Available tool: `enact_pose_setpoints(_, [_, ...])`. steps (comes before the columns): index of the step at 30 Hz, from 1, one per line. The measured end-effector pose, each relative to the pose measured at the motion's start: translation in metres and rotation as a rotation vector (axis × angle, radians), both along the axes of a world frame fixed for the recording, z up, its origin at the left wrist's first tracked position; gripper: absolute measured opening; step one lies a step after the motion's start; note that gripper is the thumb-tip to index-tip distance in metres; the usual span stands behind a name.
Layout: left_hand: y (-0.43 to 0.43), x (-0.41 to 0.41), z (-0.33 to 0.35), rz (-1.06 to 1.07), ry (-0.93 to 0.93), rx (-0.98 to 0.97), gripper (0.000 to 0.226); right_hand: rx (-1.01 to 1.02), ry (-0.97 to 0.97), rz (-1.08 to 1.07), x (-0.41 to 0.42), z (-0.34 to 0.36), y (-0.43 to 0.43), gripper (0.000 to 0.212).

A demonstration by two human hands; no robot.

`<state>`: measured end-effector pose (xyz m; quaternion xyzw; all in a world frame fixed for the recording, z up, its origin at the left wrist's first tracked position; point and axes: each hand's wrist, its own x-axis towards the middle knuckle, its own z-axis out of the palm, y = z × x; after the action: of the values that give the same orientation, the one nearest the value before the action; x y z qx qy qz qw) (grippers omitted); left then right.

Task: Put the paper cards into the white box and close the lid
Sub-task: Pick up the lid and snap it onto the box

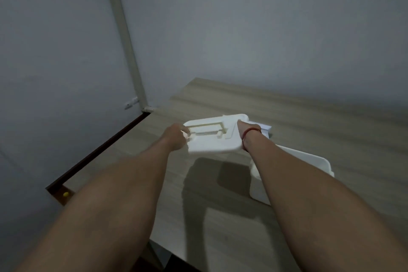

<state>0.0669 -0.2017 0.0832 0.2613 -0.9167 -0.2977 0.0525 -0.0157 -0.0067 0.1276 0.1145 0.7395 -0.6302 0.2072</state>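
Note:
A white plastic lid (pixel 212 137) with a recessed handle hangs above the wooden table, casting a shadow below it. My left hand (pixel 176 137) grips its left edge. My right hand (pixel 245 130), a red string on the wrist, holds its right edge; the fingers are hidden behind the lid. The white box (pixel 309 161) sits on the table to the right, partly covered by my right forearm. White paper cards (pixel 263 127) peek out just behind my right wrist, on the table.
The light wooden table (pixel 287 112) stands against grey walls. Its left edge (pixel 99 152) is dark brown, with a small yellow dot near the corner. A white pipe (pixel 125 40) runs down the wall corner at the left.

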Motion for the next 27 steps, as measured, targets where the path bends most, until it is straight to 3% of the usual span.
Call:
enact_pose_setpoints(5, [0.06, -0.034, -0.007, 0.14, 0.068, -0.004, 0.033, -0.055, 0.029, -0.126, -0.063, -0.063, 0.061, 0.074])
enact_pose_setpoints(9, [0.114, -0.065, -0.012, 0.169, 0.053, 0.153, 0.046, -0.038, -0.004, -0.221, -0.042, -0.038, 0.114, 0.071])
enact_pose_setpoints(13, [0.164, -0.088, -0.014, 0.174, -0.064, 0.312, 0.06, 0.021, -0.006, -0.299, -0.076, -0.073, 0.174, 0.096])
enact_pose_setpoints(17, [0.197, -0.107, -0.027, 0.125, -0.179, 0.338, 0.065, 0.07, -0.016, -0.35, -0.044, -0.043, 0.206, 0.063])
enact_pose_setpoints(27, [0.224, -0.132, -0.062, 0.209, -0.052, 0.349, 0.057, 0.393, 0.2, -0.471, -0.062, -0.08, 0.226, 0.05])
